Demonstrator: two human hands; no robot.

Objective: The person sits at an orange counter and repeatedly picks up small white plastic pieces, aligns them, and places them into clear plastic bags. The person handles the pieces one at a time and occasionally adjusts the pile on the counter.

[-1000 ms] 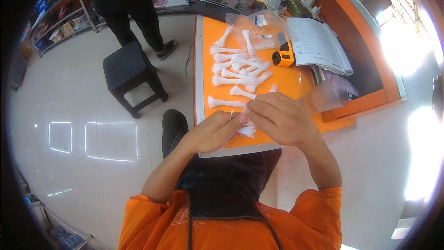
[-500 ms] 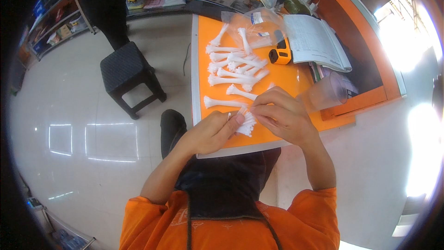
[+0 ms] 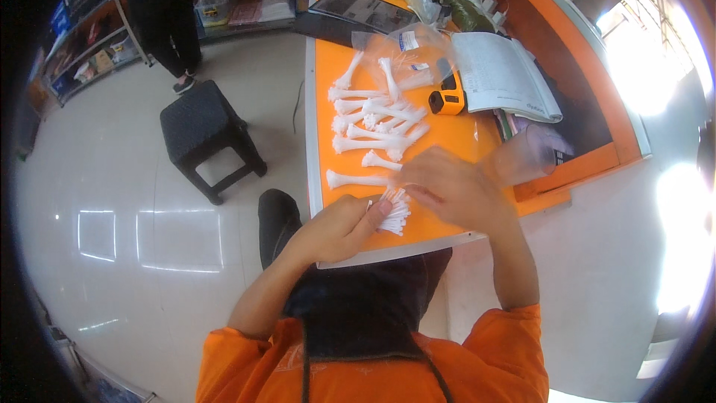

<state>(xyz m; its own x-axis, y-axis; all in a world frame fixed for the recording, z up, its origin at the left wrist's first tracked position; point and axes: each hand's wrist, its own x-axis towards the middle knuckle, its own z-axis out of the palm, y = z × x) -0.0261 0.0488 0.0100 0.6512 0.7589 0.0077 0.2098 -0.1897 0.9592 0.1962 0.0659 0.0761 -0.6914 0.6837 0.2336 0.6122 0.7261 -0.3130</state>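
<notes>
My left hand (image 3: 341,228) is closed around a bundle of thin white strips (image 3: 397,218) that look like cable ties, over the near edge of the orange table. Their ends fan out past my thumb. My right hand (image 3: 451,188) hovers just beside the top of this bundle, its fingers curled and smeared by motion; whether anything is between them cannot be made out. Beyond both hands lie several tied white bundles (image 3: 380,121) of the same kind, narrow in the middle and flared at one end. One single bundle (image 3: 356,180) rests nearest my left hand.
Farther back on the table (image 3: 322,145) are a clear plastic bag (image 3: 418,48), a yellow-black device (image 3: 447,98), an open booklet (image 3: 503,75), a clear plastic tub (image 3: 522,155) and a laptop (image 3: 362,11). At left stands a black stool (image 3: 203,123), with a person (image 3: 160,19) behind it.
My right hand has shifted slightly from the bundle's tip and is now blurred. The left hand keeps its hold. The view has tilted a little, and the person's foot behind the stool now shows.
</notes>
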